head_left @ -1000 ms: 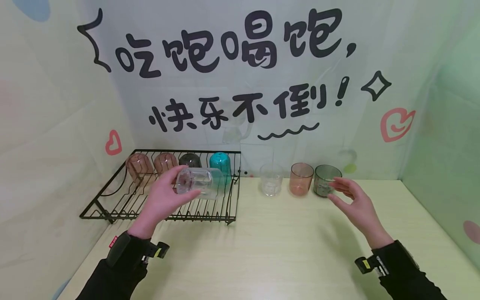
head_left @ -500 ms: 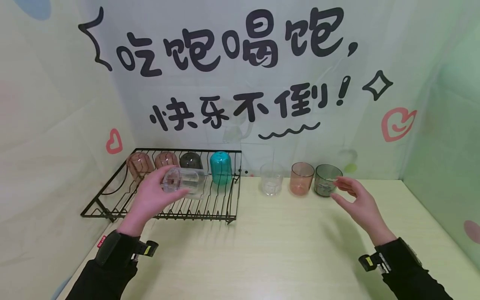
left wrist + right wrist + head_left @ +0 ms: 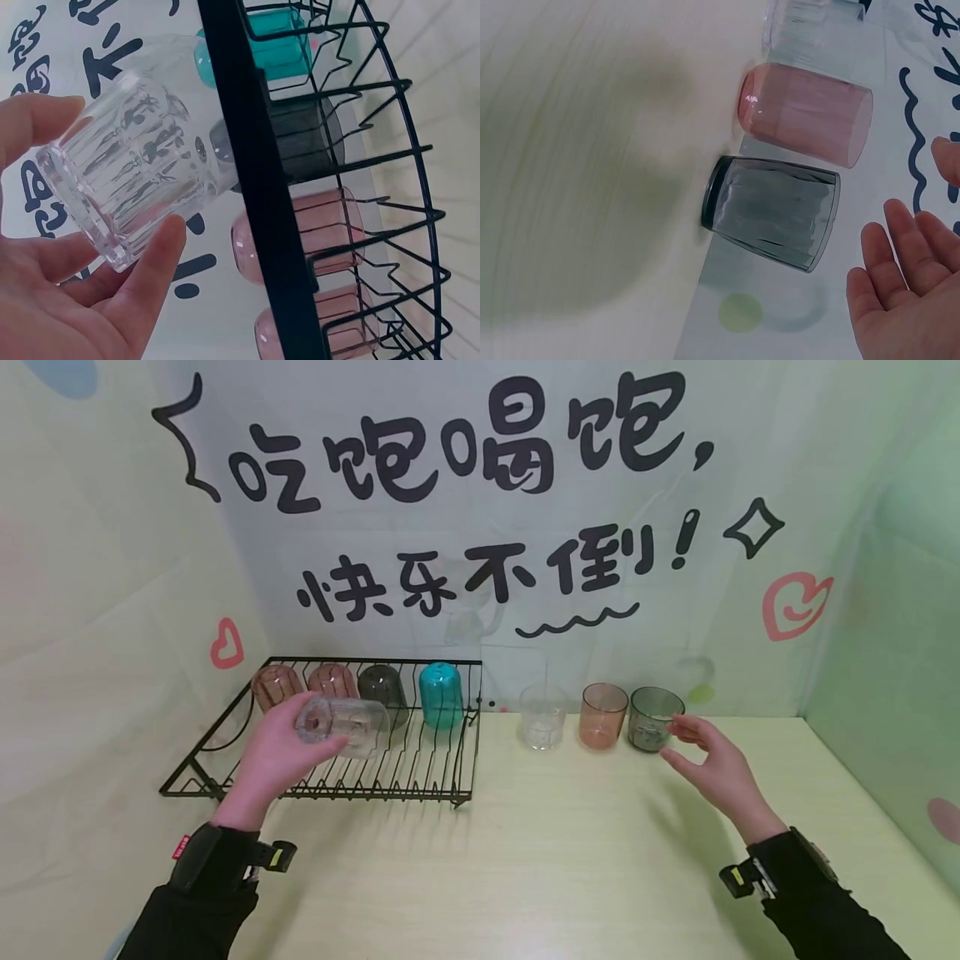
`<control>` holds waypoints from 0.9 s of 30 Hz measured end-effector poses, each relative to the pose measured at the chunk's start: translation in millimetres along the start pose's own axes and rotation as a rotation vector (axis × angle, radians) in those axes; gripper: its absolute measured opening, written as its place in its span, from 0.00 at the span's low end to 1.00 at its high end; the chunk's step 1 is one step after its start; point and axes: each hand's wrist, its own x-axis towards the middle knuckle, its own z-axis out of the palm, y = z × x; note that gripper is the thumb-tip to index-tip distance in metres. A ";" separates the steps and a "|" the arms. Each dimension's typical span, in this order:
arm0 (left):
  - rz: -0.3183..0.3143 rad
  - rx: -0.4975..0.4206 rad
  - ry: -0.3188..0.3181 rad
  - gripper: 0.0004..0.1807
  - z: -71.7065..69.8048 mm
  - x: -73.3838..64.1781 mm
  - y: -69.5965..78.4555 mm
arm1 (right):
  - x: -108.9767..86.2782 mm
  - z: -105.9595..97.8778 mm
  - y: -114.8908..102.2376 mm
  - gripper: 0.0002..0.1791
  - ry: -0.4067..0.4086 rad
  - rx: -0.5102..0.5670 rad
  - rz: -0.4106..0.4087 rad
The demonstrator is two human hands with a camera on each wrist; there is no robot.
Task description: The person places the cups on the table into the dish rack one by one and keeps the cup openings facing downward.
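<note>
Clear ribbed tumbler (image 3: 347, 727) lies sideways above the black wire rack (image 3: 259, 165), our left hand (image 3: 279, 745) gripping its thick base. Our right hand (image 3: 716, 774), loosely cupped, holds nothing near the tapered smoky glass (image 3: 772, 214).

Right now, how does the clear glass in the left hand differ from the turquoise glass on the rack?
The clear glass is colourless, while the turquoise glass is strongly tinted. The clear glass lies sideways in the left hand; the turquoise glass sits upside down, closed end up, on the black rack. Both are see-through.
</note>
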 end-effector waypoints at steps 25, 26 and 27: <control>-0.178 0.175 0.038 0.48 -22.6 0.4 -43.3 | 5.1 4.9 18.9 0.30 -0.013 -0.173 -0.062; -0.187 0.181 0.037 0.48 -23.0 0.2 -45.0 | 5.5 4.7 19.0 0.31 -0.015 -0.179 -0.065; -0.191 0.186 0.040 0.48 -23.4 0.2 -46.5 | 5.7 4.5 19.0 0.31 -0.017 -0.184 -0.068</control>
